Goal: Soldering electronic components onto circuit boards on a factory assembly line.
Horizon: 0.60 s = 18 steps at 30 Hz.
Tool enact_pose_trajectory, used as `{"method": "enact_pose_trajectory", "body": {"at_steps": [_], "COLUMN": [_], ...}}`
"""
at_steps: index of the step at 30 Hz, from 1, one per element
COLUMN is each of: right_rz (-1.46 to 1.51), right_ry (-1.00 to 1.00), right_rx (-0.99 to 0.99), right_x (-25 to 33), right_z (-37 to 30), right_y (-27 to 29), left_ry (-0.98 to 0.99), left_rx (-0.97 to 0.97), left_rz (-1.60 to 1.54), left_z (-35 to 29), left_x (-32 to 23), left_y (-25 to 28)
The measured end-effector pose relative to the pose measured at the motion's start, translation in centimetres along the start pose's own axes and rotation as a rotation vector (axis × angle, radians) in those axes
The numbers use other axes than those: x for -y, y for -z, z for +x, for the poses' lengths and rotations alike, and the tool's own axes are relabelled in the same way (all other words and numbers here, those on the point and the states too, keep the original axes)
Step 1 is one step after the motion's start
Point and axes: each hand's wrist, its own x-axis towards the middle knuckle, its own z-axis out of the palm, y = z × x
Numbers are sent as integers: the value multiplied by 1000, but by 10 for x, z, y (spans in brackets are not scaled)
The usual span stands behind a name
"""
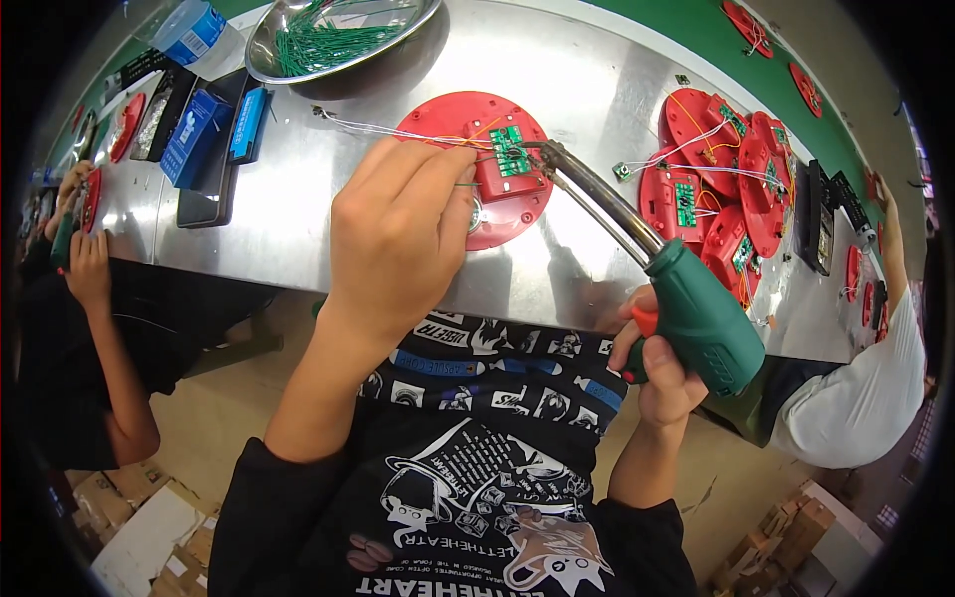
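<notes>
Left hand (398, 234) pinches a thin green wire (466, 183) at the green circuit board (510, 149) on the red disc (477, 164), mid-counter (587, 80). Right hand (657, 363) is clamped on the soldering gun (686, 308), tip at the board. Risks: burnt fingertips, wire slipping, solder bridging pads.

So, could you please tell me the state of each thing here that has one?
Left hand: pinching a thin green wire at the small green circuit board.
Right hand: gripping the green-handled soldering gun, tip on the board.
Round red plastic disc: flat on the steel table.
Steel bowl: holding green wires.
</notes>
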Motion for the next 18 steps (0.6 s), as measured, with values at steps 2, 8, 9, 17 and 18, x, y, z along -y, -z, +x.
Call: {"method": "enact_pose_trajectory", "body": {"at_steps": [2,8,9,17,18], "right_rz": [12,28,23,92,108], "right_ry": [9,-46,-39,121,142], "right_rx": [4,-18,-25,-312,-391], "right_x": [-1,4,5,21,26], "right_z": [0,1,1,-15,-19], "right_y": [0,-4,-2,17,26], "left_ry": [7,-17,-15,153,151], "left_rx": [5,4,6,-133,-131], "left_rz": [1,-5,-21,164,225], "left_z": [-1,0,2,15,30], "left_x": [1,3,2,-3,-3], "left_y": [0,0,-1,26,39]}}
